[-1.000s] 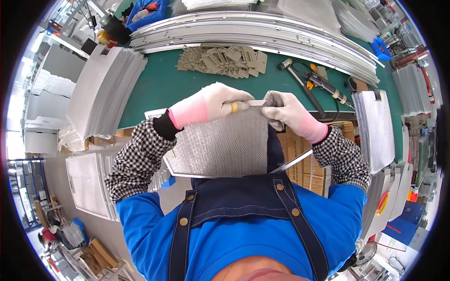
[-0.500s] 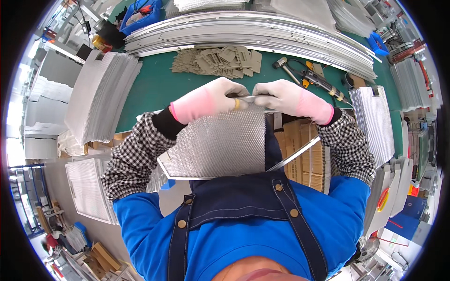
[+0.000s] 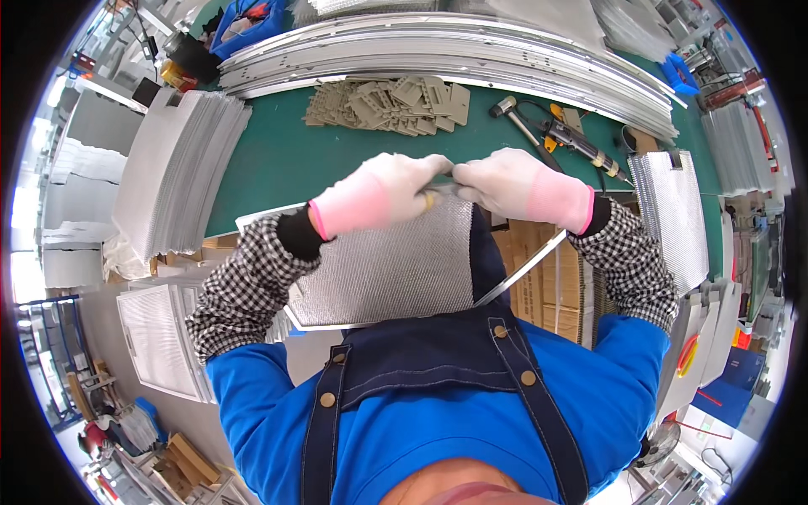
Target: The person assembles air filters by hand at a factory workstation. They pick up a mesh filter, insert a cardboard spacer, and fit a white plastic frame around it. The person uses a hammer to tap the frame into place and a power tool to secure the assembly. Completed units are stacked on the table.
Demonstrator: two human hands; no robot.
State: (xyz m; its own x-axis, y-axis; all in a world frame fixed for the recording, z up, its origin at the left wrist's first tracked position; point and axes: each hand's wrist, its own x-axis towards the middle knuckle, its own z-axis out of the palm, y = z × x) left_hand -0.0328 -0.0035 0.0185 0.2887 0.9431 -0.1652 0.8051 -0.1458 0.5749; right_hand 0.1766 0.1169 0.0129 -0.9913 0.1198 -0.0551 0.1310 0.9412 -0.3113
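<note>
A silver mesh filter panel leans against my apron at the bench's front edge. A thin metal frame borders its near side, and one frame strip angles away from the mesh at the right. My left hand, in a white and pink glove, is closed on the panel's far edge. Close beside it, my gloved right hand pinches the metal frame at the far right corner. The fingers mostly hide the spot where the two hands meet.
On the green bench lie a pile of grey-beige plastic plates, a hammer and a power screwdriver. Long metal strips stretch across the back. Mesh sheets stand stacked at left and right.
Both hands have shifted slightly nearer to me, knuckles now higher over the corner. The panel has tilted a little, and the loose strip's near end has moved closer to the mesh.
</note>
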